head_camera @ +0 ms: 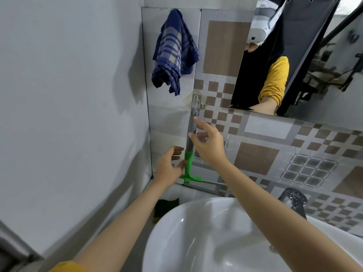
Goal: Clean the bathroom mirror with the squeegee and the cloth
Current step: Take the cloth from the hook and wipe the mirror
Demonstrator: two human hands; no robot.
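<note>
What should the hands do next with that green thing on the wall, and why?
Probably close the right hand on the squeegee handle and lift it off the hook. It hangs there, both hands open beside it, neither gripping yet; the left hand is by its green part.

The squeegee (189,152) blade is partly hidden behind the left hand (170,167); the right hand (208,143) covers part of the grey handle, and contact cannot be told; the sponge (166,208) sits half behind the sink (196,232); the mirror (306,55) and tap (293,199) are partly cut off or hidden.
</note>
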